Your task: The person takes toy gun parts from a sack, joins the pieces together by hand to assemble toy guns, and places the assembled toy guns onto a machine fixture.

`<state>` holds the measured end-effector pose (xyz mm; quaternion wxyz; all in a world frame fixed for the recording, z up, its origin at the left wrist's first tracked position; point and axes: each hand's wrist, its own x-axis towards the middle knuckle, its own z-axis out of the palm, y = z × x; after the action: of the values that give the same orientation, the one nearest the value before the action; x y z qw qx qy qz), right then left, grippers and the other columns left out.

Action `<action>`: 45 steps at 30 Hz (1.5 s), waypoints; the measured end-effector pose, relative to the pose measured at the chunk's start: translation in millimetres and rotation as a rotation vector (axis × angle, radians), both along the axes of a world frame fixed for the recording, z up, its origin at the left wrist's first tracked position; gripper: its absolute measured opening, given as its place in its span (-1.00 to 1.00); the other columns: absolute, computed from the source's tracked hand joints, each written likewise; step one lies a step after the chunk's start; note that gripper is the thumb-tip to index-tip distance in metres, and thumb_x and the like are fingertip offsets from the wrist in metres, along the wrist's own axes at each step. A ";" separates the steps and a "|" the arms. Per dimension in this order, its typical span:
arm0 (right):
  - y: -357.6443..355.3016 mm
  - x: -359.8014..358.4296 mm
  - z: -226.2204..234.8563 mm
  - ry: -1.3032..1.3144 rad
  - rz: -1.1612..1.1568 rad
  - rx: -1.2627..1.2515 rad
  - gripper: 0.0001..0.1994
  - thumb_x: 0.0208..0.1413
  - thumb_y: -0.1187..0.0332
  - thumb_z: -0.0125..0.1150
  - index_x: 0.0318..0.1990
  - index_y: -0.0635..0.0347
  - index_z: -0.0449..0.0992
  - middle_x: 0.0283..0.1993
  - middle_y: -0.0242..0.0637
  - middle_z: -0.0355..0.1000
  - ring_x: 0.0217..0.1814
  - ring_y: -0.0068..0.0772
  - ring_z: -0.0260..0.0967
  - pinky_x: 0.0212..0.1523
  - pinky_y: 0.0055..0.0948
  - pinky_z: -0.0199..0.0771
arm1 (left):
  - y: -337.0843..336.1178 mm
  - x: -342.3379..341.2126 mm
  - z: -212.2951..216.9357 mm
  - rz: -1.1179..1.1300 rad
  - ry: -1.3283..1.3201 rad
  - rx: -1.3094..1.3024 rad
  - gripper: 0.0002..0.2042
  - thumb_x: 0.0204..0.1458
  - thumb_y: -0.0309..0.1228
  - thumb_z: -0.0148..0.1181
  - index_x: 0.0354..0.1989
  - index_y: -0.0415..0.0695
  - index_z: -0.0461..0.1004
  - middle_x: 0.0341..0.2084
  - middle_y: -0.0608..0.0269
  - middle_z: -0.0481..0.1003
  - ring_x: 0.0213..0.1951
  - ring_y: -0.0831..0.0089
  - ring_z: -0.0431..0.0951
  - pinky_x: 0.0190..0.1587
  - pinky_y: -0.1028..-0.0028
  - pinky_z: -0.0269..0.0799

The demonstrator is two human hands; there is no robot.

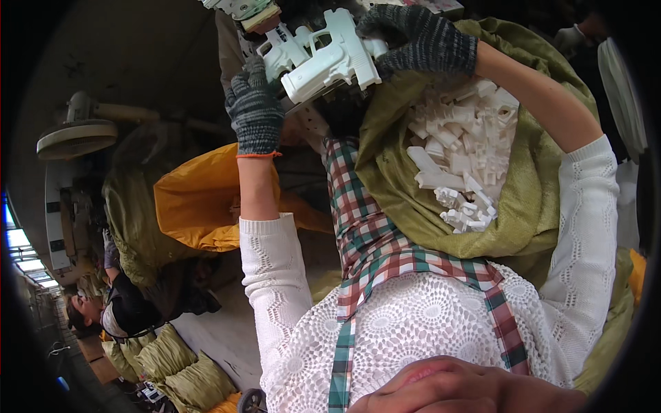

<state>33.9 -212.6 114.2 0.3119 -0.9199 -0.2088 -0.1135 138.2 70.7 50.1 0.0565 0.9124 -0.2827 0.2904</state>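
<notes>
At the top centre lies a white plastic toy-pistol-shaped piece (327, 65), with a second similar piece (281, 54) beside and partly behind it. My right hand (423, 43), in a dark grey knitted glove, grips the right end of the front piece. My left hand (255, 113), gloved alike with an orange cuff edge, is closed at the left side of the pieces, its fingers bent against them and partly hidden. Below my right forearm, an olive woven sack (527, 220) gapes around many loose white plastic parts (465, 138).
Machine parts (241, 8) stand at the top edge, just above the pieces. An orange sack (200, 199) hangs left of my left forearm, near a fan (77, 138). Another person (127, 310) sits at lower left by stuffed sacks (196, 382). A gloved hand (570, 38) shows at upper right.
</notes>
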 end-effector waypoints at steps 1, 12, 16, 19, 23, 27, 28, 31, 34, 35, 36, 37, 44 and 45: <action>-2.5 5.8 -0.9 -0.062 0.042 0.006 -0.49 -0.23 0.24 0.36 -0.05 0.18 0.41 -0.23 -0.20 0.43 -0.19 -0.34 0.37 -0.13 -0.39 0.38 | -1.2 -0.2 -0.2 -0.031 -0.005 -0.010 -0.49 -0.13 -0.38 0.15 0.11 0.01 0.29 -0.19 0.00 0.37 -0.15 0.03 0.37 -0.06 0.14 0.30; -11.9 29.3 -35.8 -0.231 -0.020 -0.041 -0.55 -0.13 0.35 0.32 0.00 0.08 0.41 -0.04 -0.28 0.43 0.03 -0.38 0.35 0.01 -0.39 0.39 | 17.4 -21.7 3.4 -0.255 -0.216 -0.044 -0.44 -0.20 -0.52 0.15 0.10 0.03 0.32 -0.15 0.03 0.33 -0.12 0.07 0.34 -0.07 0.18 0.30; 13.4 48.2 -26.7 -0.105 0.154 0.019 -0.51 -0.06 0.34 0.26 0.10 0.01 0.36 0.12 -0.28 0.34 0.13 -0.33 0.29 0.15 -0.36 0.28 | 68.4 -76.2 -18.0 -0.094 -0.164 -0.133 -0.50 -0.14 -0.45 0.17 0.08 -0.02 0.35 -0.16 0.07 0.35 -0.12 0.08 0.36 -0.06 0.18 0.30; 24.8 102.2 -58.5 -0.562 0.123 -0.204 -0.56 -0.08 0.30 0.26 0.02 0.12 0.40 0.00 -0.21 0.40 0.03 -0.25 0.35 0.06 -0.33 0.36 | 120.1 -88.2 -35.3 0.194 -0.195 -0.013 -0.54 -0.10 -0.43 0.15 0.05 -0.17 0.33 -0.16 -0.01 0.41 -0.10 0.06 0.37 -0.05 0.15 0.25; 45.1 93.9 -29.1 -0.454 0.068 -0.338 -0.58 -0.15 0.31 0.23 -0.06 0.18 0.42 -0.12 -0.09 0.41 -0.05 -0.04 0.34 -0.04 -0.27 0.37 | 178.9 -103.6 -41.1 0.851 0.272 0.174 -0.35 -0.08 -0.17 0.19 0.18 -0.19 0.15 0.00 -0.16 0.29 0.01 -0.04 0.31 0.06 0.14 0.20; 20.9 34.9 -4.4 -0.251 0.205 -0.298 -0.80 -0.06 0.39 0.09 -0.27 0.26 0.47 -0.38 -0.02 0.43 -0.34 0.01 0.38 -0.28 -0.26 0.41 | 179.8 -107.0 -69.3 0.687 0.375 0.211 -0.37 -0.04 -0.19 0.18 0.19 -0.18 0.16 0.11 -0.19 0.21 0.14 -0.05 0.22 0.16 0.18 0.13; 2.3 25.8 -9.4 0.078 0.316 -0.272 -0.76 -0.08 0.36 0.21 -0.24 0.24 0.47 -0.33 -0.09 0.46 -0.32 -0.12 0.41 -0.26 -0.34 0.42 | 165.8 -103.5 -74.4 0.649 0.385 0.214 -0.37 -0.04 -0.19 0.18 0.19 -0.18 0.16 0.11 -0.19 0.21 0.14 -0.05 0.22 0.16 0.18 0.13; -19.3 -11.2 -31.0 0.864 0.230 -0.483 -0.59 -0.10 0.32 0.25 -0.02 0.14 0.45 -0.17 -0.15 0.48 -0.12 -0.14 0.42 -0.08 -0.24 0.40 | 128.5 -120.2 -72.8 0.075 0.736 -0.287 -0.60 0.02 -0.48 0.11 0.07 -0.26 0.30 -0.03 -0.05 0.39 0.02 0.14 0.39 0.07 0.35 0.27; -23.7 -46.6 -50.2 0.712 0.093 -0.975 -0.42 -0.27 0.12 0.35 -0.07 0.30 0.43 -0.21 -0.04 0.46 -0.15 -0.04 0.41 -0.09 -0.25 0.41 | 82.3 -130.7 -65.6 -0.208 1.077 -0.409 -0.61 0.04 -0.49 0.11 0.07 -0.26 0.30 -0.05 -0.01 0.40 -0.01 0.24 0.41 0.05 0.41 0.28; -40.5 -51.7 -83.6 0.735 0.070 -1.000 -0.42 -0.32 0.13 0.38 -0.10 0.27 0.45 -0.23 -0.06 0.47 -0.16 -0.09 0.42 -0.12 -0.28 0.41 | 73.6 -130.3 -68.6 -0.211 1.082 -0.413 -0.61 0.04 -0.49 0.11 0.07 -0.26 0.30 -0.05 -0.01 0.40 -0.01 0.24 0.41 0.05 0.41 0.28; -59.8 -53.6 -117.9 0.760 0.042 -1.022 -0.42 -0.38 0.13 0.40 -0.12 0.25 0.47 -0.24 -0.08 0.48 -0.17 -0.13 0.42 -0.14 -0.31 0.42 | 63.7 -128.8 -70.9 -0.298 1.097 -0.389 -0.62 0.04 -0.50 0.12 0.06 -0.26 0.31 -0.06 0.00 0.41 -0.03 0.28 0.42 0.04 0.42 0.29; -71.3 -56.2 -129.5 0.783 0.018 -1.019 -0.42 -0.38 0.13 0.40 -0.12 0.25 0.47 -0.24 -0.08 0.48 -0.17 -0.13 0.42 -0.14 -0.31 0.42 | 49.2 -123.2 -77.6 -0.406 1.119 -0.360 -0.62 0.03 -0.50 0.12 0.06 -0.26 0.31 -0.08 0.02 0.42 -0.04 0.31 0.42 0.03 0.44 0.29; -54.0 -56.0 -56.8 0.658 0.101 -0.387 -0.45 -0.30 0.34 0.36 -0.04 0.27 0.40 -0.10 -0.13 0.44 -0.10 -0.25 0.40 -0.07 -0.37 0.39 | 16.5 -146.2 -83.2 -0.543 1.347 -0.532 -0.61 0.06 -0.56 0.06 0.11 -0.27 0.28 0.00 0.14 0.40 0.03 0.44 0.35 0.10 0.47 0.22; -53.5 -54.2 -56.1 0.772 0.071 -0.017 -0.45 -0.29 0.36 0.35 -0.03 0.27 0.38 -0.12 -0.19 0.44 -0.11 -0.34 0.39 -0.08 -0.42 0.39 | 6.8 -149.7 -80.9 -0.590 1.420 -0.591 -0.62 0.09 -0.47 0.06 0.10 -0.29 0.28 0.02 0.12 0.37 0.02 0.44 0.37 0.10 0.49 0.22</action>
<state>-20.3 -266.2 58.0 0.3635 -0.8898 -0.1088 0.2536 -11.6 77.5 -30.9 0.5336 0.7145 -0.3196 -0.3203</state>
